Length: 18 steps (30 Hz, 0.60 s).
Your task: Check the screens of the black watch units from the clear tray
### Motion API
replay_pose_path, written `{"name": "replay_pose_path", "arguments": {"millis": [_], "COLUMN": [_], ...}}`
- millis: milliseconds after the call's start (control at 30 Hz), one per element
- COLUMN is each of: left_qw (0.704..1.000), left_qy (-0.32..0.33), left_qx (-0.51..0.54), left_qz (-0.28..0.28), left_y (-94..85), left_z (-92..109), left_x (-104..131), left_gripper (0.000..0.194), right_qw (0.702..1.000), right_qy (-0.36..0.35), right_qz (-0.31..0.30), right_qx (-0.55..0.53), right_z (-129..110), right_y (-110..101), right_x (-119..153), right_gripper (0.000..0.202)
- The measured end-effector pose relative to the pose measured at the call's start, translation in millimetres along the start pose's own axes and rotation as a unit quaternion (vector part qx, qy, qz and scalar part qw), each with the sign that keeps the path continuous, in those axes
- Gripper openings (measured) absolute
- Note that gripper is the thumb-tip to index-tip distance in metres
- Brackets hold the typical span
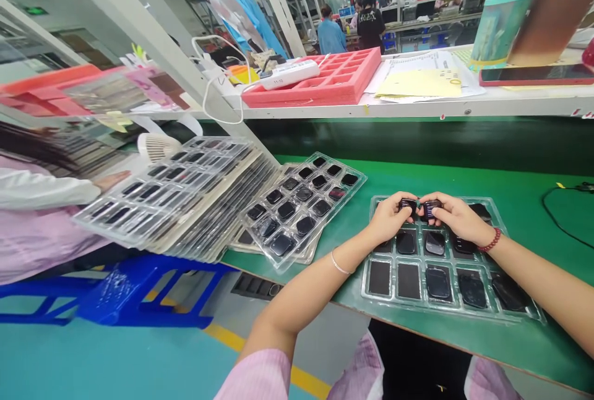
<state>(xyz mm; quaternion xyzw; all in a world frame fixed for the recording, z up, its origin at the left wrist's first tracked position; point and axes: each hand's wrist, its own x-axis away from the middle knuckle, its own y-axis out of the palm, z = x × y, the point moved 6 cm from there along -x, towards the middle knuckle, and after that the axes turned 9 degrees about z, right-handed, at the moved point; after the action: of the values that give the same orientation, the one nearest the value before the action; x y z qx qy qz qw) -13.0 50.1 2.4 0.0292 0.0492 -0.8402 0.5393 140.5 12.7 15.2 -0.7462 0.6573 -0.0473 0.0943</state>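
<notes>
My left hand (390,217) pinches a small black square piece (408,204) with rounded corners. Close beside it, my right hand (452,214) grips a second dark piece (431,208), which has pale marks or reflections on its face. Both pieces are held over the back row of a clear plastic tray (394,279). Dark glossy square pieces (438,282) lie in several of its compartments, while flat dark inserts (409,280) show in others. My hands and forearms hide part of the tray.
Left of my tray, another clear tray (320,213) of black pieces lies tilted on more trays. A tall leaning stack of trays (218,202) stands beyond, near another person's hand (111,180). A shelf (403,105) crosses above the green table; a black cable (563,224) lies right.
</notes>
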Motion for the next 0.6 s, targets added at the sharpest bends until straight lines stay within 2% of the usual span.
{"name": "replay_pose_path", "arguments": {"millis": [600], "left_qw": [1.000], "left_qy": [-0.001], "left_qx": [-0.004], "left_qz": [0.003], "left_y": [-0.2], "left_z": [-5.8], "left_x": [-0.5], "left_gripper": [0.028], "right_qw": [1.000], "right_qy": [0.004], "right_qz": [-0.010], "right_qx": [0.016], "right_z": [2.3], "right_y": [1.6], "right_x": [-0.3], "right_gripper": [0.029]}}
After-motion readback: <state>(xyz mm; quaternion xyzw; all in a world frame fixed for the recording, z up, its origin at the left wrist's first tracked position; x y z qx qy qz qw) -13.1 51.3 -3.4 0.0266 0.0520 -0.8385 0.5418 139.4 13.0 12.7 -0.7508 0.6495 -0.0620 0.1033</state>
